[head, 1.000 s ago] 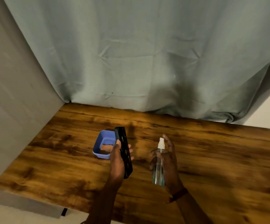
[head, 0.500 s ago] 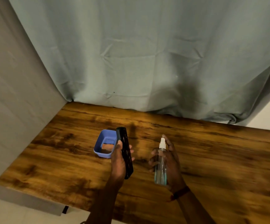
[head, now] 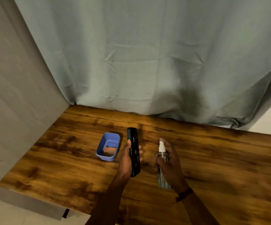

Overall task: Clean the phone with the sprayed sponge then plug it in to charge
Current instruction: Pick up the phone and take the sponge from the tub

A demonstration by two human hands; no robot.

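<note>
A wide grey-green curtain [head: 147, 54] fills most of your view, hanging down to the far edge of the wooden table [head: 228, 159], whose near and right parts run out of frame; a pale wall panel [head: 10, 111] closes off the left side. Both your forearms enter from the bottom edge and are cut off there, and a dark band [head: 184, 194] circles your right wrist. Your left hand [head: 126, 161] is wrapped around the phone [head: 133, 153], thumb along its left edge and fingertips just peeking past its right edge, holding it lengthwise above the table with its dark patterned face up; you cannot tell whether that face is the screen or a case back, and the pattern is too small to read. Your right hand [head: 172, 166] is curled around the spray bottle [head: 162, 169], a clear bottle with a white pump top, the index finger raised behind the nozzle; the lower body of the bottle is blurred and partly hidden by your palm, and any label on it cannot be read. Just left of the phone a blue tub [head: 102, 153] sits on the table, and in its bottom lies the sponge [head: 109, 151], a small brownish block partly hidden by the tub's near wall
</note>
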